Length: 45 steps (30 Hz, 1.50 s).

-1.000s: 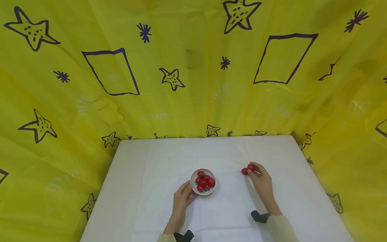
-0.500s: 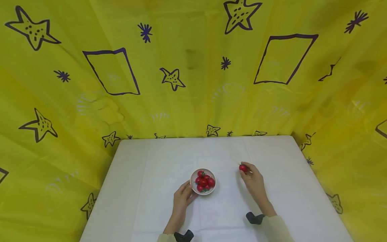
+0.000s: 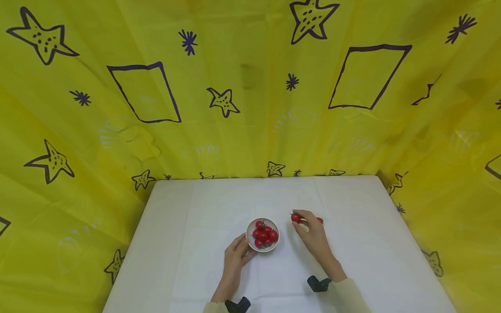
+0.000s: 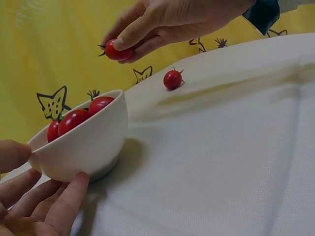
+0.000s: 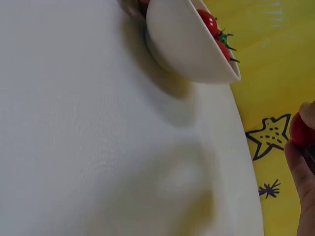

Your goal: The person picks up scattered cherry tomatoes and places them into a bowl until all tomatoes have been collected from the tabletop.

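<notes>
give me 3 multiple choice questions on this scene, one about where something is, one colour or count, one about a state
1. Where is the loose tomato?
A in the bowl
B on the table
C in the left hand

2. What colour is the bowl?
A white
B blue
C black

3. What is the right hand doing?
A lying flat
B pinching a tomato
C gripping the bowl

B: it lies on the table beyond the right hand.
A: its wall is white.
B: the held tomato sits between the fingertips above the table.

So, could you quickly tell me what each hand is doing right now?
Left hand: holds the bowl by its side.
Right hand: pinches a cherry tomato.
</notes>
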Each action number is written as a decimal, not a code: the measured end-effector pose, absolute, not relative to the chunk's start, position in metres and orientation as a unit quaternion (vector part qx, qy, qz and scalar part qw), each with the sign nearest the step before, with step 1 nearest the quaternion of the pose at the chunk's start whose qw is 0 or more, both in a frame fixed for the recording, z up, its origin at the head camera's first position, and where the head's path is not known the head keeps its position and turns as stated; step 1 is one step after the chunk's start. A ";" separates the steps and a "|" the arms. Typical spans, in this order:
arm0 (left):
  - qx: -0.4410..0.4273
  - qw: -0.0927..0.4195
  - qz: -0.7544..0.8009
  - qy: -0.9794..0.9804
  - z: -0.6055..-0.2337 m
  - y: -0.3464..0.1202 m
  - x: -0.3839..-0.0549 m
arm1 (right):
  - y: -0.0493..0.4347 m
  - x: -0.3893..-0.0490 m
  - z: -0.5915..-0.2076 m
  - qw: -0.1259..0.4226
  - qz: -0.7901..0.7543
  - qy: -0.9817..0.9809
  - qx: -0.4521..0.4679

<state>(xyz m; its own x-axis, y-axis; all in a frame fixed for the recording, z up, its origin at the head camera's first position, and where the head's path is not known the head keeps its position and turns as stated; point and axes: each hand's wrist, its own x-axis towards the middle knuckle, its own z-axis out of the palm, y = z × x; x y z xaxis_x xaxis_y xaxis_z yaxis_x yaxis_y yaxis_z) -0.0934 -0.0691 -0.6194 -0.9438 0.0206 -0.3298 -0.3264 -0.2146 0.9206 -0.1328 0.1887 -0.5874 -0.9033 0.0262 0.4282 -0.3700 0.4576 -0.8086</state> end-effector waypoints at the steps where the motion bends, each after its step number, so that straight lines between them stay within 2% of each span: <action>1: -0.126 0.112 0.770 0.616 -0.619 -0.069 -0.093 | 0.185 -0.133 -0.587 0.195 0.513 -0.828 0.111; 8: -0.124 0.108 0.773 0.613 -0.619 -0.068 -0.094 | 0.157 -0.124 -0.588 0.153 0.497 -0.843 0.140; 17: -0.123 0.100 0.770 0.617 -0.617 -0.069 -0.092 | 0.127 -0.109 -0.583 0.084 0.486 -0.860 0.130; 23: -0.126 0.095 0.768 0.621 -0.612 -0.069 -0.092 | 0.113 -0.103 -0.586 0.062 0.471 -0.870 0.135; 27: -0.135 0.095 0.768 0.619 -0.611 -0.068 -0.093 | 0.106 -0.103 -0.586 0.062 0.456 -0.873 0.159; 40: -0.132 0.095 0.778 0.606 -0.609 -0.067 -0.093 | 0.094 -0.099 -0.591 0.130 0.377 -0.889 0.225; 45: -0.129 0.094 0.779 0.606 -0.610 -0.068 -0.094 | 0.094 -0.096 -0.594 0.124 0.378 -0.890 0.221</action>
<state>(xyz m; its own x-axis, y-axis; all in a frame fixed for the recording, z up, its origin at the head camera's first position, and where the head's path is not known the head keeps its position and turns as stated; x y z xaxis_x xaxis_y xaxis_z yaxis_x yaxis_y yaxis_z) -0.0945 -0.0683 -0.6101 -0.9489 -0.0091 -0.3154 -0.3035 -0.2475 0.9201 -0.0963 0.0939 -0.5942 -0.8711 -0.2999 0.3888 -0.4880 0.6165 -0.6179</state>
